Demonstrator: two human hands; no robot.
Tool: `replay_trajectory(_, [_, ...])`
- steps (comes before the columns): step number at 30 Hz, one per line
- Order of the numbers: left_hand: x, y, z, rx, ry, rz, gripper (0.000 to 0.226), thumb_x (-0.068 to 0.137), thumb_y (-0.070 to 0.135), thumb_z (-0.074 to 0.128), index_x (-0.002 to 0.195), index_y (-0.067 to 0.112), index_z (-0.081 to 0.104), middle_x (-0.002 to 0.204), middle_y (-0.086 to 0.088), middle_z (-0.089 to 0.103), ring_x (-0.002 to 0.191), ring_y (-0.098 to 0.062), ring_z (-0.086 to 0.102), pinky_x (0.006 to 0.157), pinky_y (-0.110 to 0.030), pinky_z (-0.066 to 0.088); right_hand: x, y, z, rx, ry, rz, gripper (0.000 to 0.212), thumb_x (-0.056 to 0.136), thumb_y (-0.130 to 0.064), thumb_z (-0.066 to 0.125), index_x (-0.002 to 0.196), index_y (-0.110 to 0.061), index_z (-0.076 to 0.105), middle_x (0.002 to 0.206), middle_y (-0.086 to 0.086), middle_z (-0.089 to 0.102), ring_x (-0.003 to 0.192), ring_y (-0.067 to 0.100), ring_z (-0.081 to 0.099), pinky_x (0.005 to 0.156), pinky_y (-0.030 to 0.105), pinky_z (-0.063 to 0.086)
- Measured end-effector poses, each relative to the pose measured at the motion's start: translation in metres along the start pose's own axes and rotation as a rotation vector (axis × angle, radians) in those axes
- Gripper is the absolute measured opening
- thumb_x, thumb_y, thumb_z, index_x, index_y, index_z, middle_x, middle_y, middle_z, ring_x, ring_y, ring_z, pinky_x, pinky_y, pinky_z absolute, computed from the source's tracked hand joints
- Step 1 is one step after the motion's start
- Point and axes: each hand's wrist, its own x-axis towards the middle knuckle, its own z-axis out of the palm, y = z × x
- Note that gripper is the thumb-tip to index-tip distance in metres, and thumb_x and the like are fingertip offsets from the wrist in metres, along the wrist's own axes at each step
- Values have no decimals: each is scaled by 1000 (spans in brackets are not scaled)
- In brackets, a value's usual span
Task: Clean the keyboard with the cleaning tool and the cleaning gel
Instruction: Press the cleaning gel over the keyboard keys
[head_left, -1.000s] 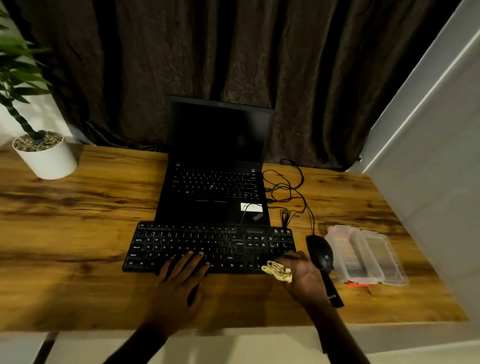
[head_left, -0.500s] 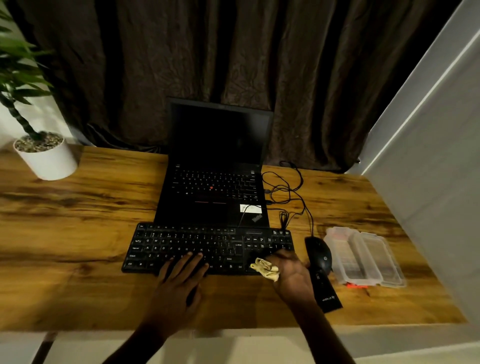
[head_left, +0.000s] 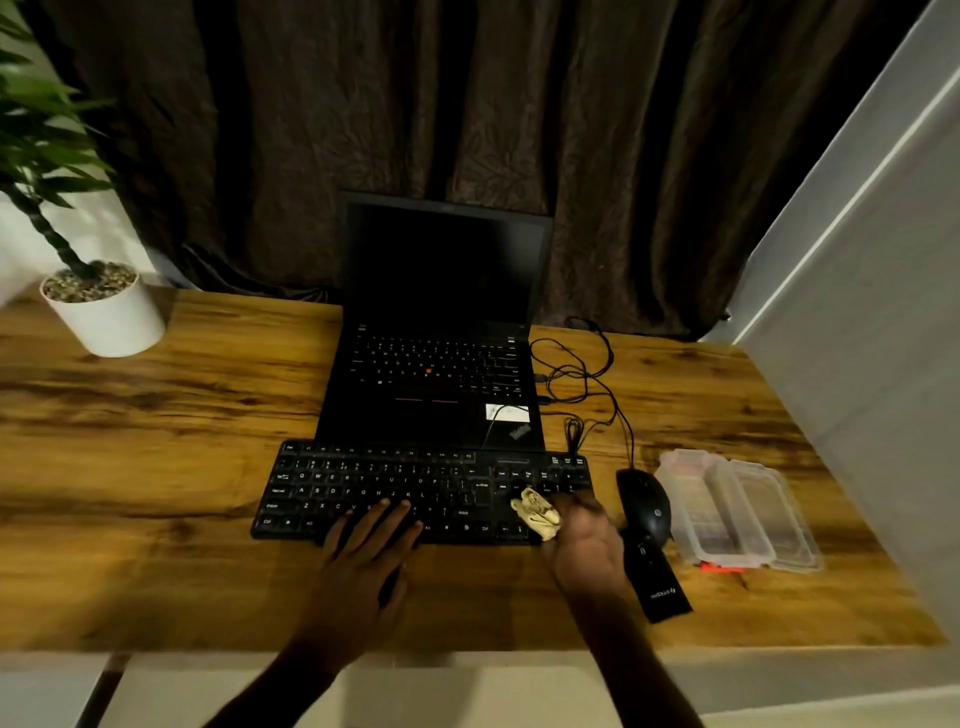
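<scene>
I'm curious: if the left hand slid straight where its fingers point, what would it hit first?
The left hand rests on the keyboard; past its keys, it would probably meet the laptop first.

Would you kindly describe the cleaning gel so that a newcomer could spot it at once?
On the wooden desk, a black keyboard lies in front of the open laptop. At its right end, the right hand holds a crumpled lump, the cleaning gel. It is pale yellow, while the keyboard and the mouse beside it are black.
</scene>
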Motion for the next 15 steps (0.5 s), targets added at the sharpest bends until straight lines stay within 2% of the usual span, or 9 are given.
replay_trajectory(4, [0, -1, 0, 2, 2, 6, 50, 97, 43, 37, 142, 27, 51, 155, 1, 39, 145, -21, 31, 112, -55, 28, -1, -29, 6, -36, -50, -54, 47, 92, -19, 61, 134, -27, 42, 133, 4, 46, 112, 20, 55, 96, 33, 51])
replay_trajectory(9, [1, 0, 0, 26, -6, 6, 58, 100, 47, 18, 136, 23, 58, 153, -1, 42, 142, -23, 36, 110, -55, 29, -8, -57, 16, -53, -81, -221, 52, 90, -10, 59, 136, -24, 40, 141, 6, 35, 112, 22, 53, 95, 32, 51])
replay_trajectory(15, [1, 0, 0, 37, -19, -1, 60, 100, 45, 17, 132, 21, 61, 151, -4, 44, 140, -26, 38, 108, -56, 32, -12, -65, 19, -32, -69, -257, 55, 90, -10, 59, 140, -23, 40, 149, 6, 28, 118, 24, 51, 100, 34, 49])
